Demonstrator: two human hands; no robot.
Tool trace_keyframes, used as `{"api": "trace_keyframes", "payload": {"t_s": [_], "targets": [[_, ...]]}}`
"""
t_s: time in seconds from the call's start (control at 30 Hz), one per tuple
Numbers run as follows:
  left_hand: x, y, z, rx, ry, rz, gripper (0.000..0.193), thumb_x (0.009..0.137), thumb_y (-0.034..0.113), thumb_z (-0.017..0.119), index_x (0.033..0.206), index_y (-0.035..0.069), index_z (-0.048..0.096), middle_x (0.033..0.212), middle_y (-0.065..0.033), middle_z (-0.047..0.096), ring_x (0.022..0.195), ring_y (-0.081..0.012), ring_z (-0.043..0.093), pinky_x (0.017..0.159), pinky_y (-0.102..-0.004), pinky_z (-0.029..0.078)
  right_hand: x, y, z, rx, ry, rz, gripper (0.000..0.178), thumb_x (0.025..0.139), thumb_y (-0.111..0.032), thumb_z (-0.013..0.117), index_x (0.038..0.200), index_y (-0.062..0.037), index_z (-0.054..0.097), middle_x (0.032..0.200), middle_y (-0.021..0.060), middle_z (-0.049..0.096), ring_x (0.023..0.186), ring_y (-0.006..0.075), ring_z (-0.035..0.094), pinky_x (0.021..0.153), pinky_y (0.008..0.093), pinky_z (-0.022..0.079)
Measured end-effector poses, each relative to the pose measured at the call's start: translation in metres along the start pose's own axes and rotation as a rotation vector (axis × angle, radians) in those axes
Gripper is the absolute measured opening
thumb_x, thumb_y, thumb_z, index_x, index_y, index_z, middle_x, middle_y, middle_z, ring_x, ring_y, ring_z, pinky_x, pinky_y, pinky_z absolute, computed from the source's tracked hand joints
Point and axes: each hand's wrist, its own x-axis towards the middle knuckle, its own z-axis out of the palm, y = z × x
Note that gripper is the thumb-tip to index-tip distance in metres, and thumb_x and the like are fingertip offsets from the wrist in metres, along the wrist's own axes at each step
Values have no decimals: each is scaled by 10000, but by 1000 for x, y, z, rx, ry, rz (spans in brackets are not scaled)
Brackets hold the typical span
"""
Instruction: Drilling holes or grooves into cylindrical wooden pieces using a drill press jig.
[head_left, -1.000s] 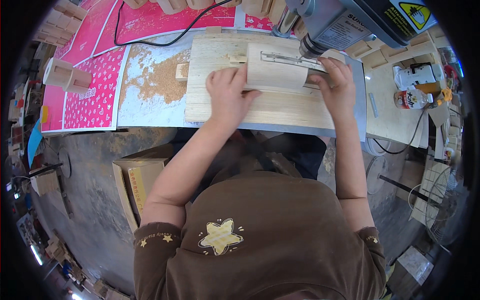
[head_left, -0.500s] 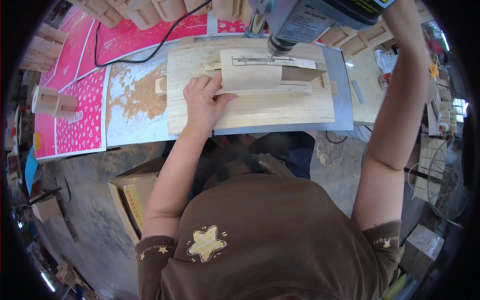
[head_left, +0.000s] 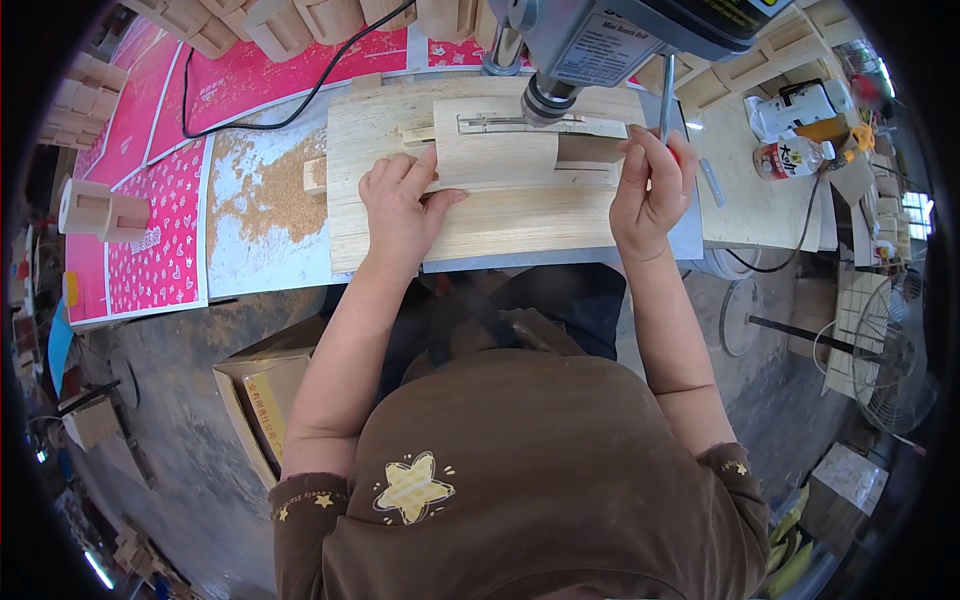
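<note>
A pale wooden block (head_left: pixel 490 160) with a narrow slotted strip along its far side lies in a jig on a wide wooden board (head_left: pixel 480 225). My left hand (head_left: pixel 405 195) grips the block's left end, thumb along the near side, fingertips against the edge. Above the block hangs the grey bench drill (head_left: pixel 625 45), its chuck (head_left: pixel 548 100) over the slotted strip. The bit's tip is hidden behind the chuck. At the block's right, my right hand (head_left: pixel 655 190) is closed around the red-knobbed end of the drill's metal feed lever (head_left: pixel 668 95).
Sawdust (head_left: pixel 260 195) covers the table left of the board. A black cable (head_left: pixel 300 115) curves across the pink covering. Many wooden blocks line the far edge, and one hollow block (head_left: pixel 105 210) stands at left. A bottle (head_left: pixel 795 157) lies on the right-hand table; a fan (head_left: pixel 885 350) stands beyond.
My right hand has come down from high beside the drill onto the feed lever, which has swung into view. The chuck sits slightly lower. My left hand keeps its hold.
</note>
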Motion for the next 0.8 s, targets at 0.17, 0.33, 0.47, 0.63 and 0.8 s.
{"api": "trace_keyframes", "payload": {"t_s": [0.17,0.33,0.47,0.63,0.8], "targets": [[-2,0,0,51,17,9,531,571,253,794,1050,80,641,756,14,538,802,-196,493,761,-352,318,55,-14,-35,-95,52,-198,99,865,-87,564,896,-32,640,697,28,566,649,145,512,670,278,394],[4,9,13,0,5,28,528,570,239,787,1059,104,641,757,4,534,795,-208,501,747,-364,334,186,-41,-27,-29,-181,44,320,887,-196,474,1015,72,593,917,166,641,837,217,578,758,301,447],[10,24,30,-104,-29,0,535,574,208,777,1081,116,633,758,-15,520,785,-229,506,735,-375,353,215,21,-11,85,-270,-53,323,884,-208,465,960,72,608,847,130,644,776,171,571,695,282,447],[6,18,26,-96,-37,-7,546,587,194,772,1107,119,623,764,-21,516,783,-232,503,736,-373,354,152,-33,-60,-49,-188,233,231,923,-168,517,915,10,665,611,2,511,551,50,454,506,190,329],[8,22,27,-86,-65,-12,543,596,194,771,1112,114,621,764,-21,513,785,-229,501,742,-368,349,42,-28,-39,111,-89,139,109,861,-59,559,861,-4,653,647,31,558,573,128,493,591,269,387]]}}
